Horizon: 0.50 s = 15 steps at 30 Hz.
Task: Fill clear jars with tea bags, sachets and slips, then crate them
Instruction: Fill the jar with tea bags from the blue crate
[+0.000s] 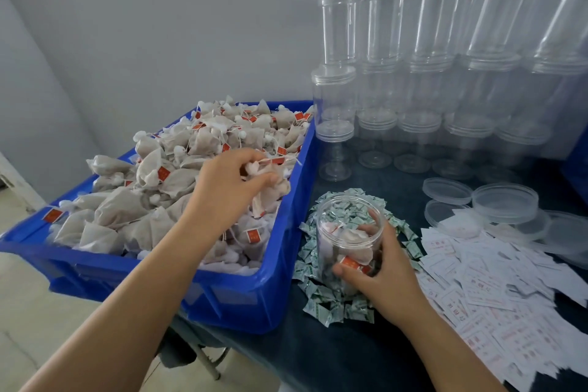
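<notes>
Left hand (234, 183) pinches tea bags (270, 184); right hand (386, 267) holds jar (345, 232)

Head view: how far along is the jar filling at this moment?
Early. Done: the open jar holds a few tea bags and stands on the green sachet pile. In hand: the right hand steadies it while the left hand has a grip on tea bags over the blue crate. Left: the slips, the lids, the stacked empty jars, and crating; no finished jar shows.
</notes>
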Each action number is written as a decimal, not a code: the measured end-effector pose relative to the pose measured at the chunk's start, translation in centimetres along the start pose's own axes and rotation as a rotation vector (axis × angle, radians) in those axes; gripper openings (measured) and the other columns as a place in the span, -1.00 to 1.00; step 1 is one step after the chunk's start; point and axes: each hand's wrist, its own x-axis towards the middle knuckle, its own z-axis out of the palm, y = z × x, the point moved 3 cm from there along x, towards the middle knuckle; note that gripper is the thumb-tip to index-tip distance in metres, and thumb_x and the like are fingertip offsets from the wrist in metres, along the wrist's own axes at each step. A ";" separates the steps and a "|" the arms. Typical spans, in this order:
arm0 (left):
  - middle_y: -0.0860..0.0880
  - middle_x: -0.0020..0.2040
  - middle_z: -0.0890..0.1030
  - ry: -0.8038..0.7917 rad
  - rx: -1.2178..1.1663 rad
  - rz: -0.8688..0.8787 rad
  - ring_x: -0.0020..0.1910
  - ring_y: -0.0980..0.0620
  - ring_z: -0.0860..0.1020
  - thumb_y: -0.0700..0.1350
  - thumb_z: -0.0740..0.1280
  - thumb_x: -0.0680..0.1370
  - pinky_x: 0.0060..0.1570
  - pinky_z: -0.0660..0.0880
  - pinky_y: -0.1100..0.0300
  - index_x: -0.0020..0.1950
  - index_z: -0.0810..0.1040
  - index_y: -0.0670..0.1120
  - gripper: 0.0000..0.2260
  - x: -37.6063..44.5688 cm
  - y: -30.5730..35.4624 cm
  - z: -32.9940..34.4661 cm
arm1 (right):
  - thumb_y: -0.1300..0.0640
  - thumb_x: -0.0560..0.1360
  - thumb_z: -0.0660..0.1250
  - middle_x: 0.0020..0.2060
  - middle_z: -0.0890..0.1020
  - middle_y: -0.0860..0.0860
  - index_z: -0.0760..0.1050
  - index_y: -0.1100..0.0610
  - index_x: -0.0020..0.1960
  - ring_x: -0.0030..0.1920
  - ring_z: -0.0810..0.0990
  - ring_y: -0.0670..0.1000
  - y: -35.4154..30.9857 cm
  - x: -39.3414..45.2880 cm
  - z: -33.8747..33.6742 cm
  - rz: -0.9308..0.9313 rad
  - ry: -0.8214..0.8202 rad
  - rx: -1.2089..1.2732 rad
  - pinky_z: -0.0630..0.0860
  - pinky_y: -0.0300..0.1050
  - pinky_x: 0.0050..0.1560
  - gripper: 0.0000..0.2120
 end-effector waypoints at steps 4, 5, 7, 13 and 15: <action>0.12 -0.27 0.60 -0.052 -0.073 0.095 -0.24 0.18 0.51 0.00 0.49 0.40 -0.20 0.41 0.38 -0.20 0.53 0.24 -0.83 0.6 3.1 0.4 | -0.36 0.06 0.52 0.18 0.43 -0.50 0.04 -0.72 0.22 0.18 0.49 -0.38 0.2 0.0 0.0 0.011 -0.002 -0.002 0.53 -0.16 0.21 -0.09; 0.11 -0.27 0.60 -0.071 -0.074 0.115 -0.24 0.17 0.51 0.00 0.49 0.41 -0.21 0.41 0.38 -0.19 0.55 0.22 -0.85 0.7 3.7 0.8 | -0.36 0.06 0.52 0.18 0.43 -0.49 0.04 -0.72 0.22 0.18 0.49 -0.39 0.2 0.0 0.0 0.014 -0.001 -0.006 0.53 -0.16 0.20 -0.09; 0.11 -0.26 0.60 -0.118 -0.091 0.142 -0.27 0.21 0.49 -0.02 0.48 0.42 -0.26 0.39 0.43 -0.13 0.61 0.13 -0.91 0.9 4.8 1.7 | -0.36 0.06 0.52 0.21 0.43 -0.46 0.04 -0.71 0.23 0.18 0.49 -0.37 0.3 0.0 0.0 0.026 0.000 -0.010 0.53 -0.16 0.21 -0.08; 0.11 -0.24 0.61 -0.251 -0.143 0.215 -0.23 0.25 0.51 -0.08 0.47 0.44 -0.18 0.43 0.41 -0.06 0.65 0.00 -0.91 0.5 6.8 4.9 | -0.37 0.07 0.53 0.27 0.41 -0.38 0.06 -0.57 0.38 0.19 0.47 -0.37 0.7 0.3 0.0 0.024 -0.002 -0.015 0.44 -0.40 0.08 0.00; 0.08 -0.20 0.63 -0.294 -0.126 0.222 -0.18 0.18 0.52 -0.09 0.46 0.45 -0.11 0.44 0.33 -0.04 0.65 -0.01 -0.89 0.4 6.8 5.8 | -0.35 0.08 0.54 0.27 0.43 -0.36 0.08 -0.49 0.42 0.21 0.47 -0.36 0.8 0.3 0.1 0.022 -0.009 0.001 0.45 -0.43 0.06 0.02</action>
